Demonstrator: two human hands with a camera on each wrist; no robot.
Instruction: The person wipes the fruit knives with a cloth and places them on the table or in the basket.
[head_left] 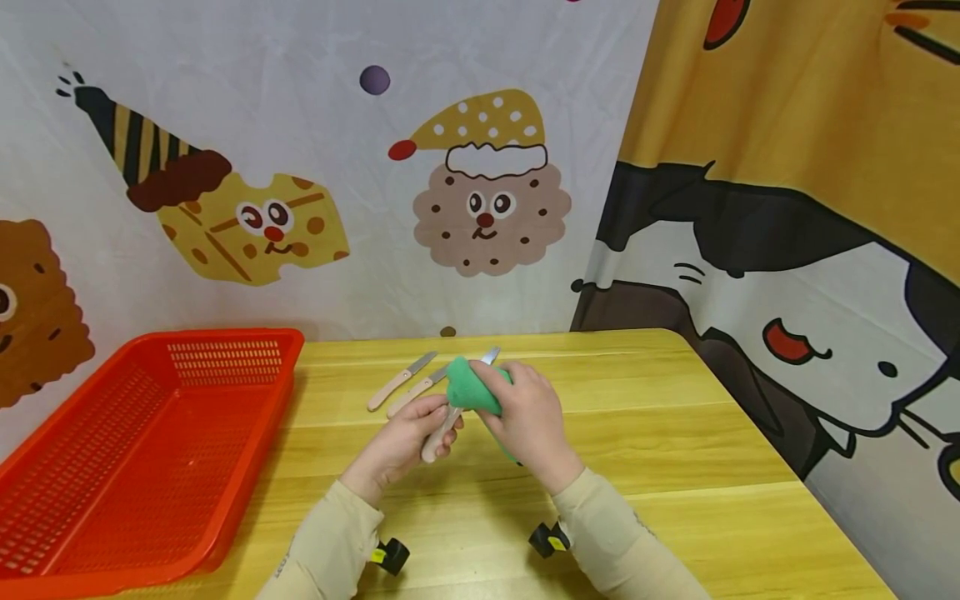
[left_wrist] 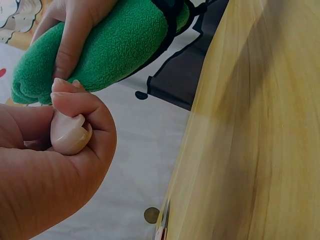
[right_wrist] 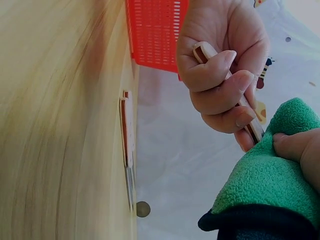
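My left hand (head_left: 412, 433) grips a knife by its pale handle (head_left: 440, 437), fingers curled round it, as the right wrist view also shows. A green cloth (head_left: 474, 388) with a dark edge is wrapped over the blade near the handle, and the blade's tip (head_left: 491, 355) shows past it. My right hand (head_left: 529, 417) pinches the cloth around the blade, thumb on top. Two more knives lie on the table just beyond my hands: one knife (head_left: 401, 382) in full view, the other knife (head_left: 420, 392) partly covered by the cloth and left hand.
A red plastic basket (head_left: 247, 479) with mesh walls stands on the left of the wooden table (head_left: 675, 467). Behind the table's far edge hangs a cloth backdrop (head_left: 360, 292) printed with cartoon figures. Black wrist cameras stick out below both sleeves.
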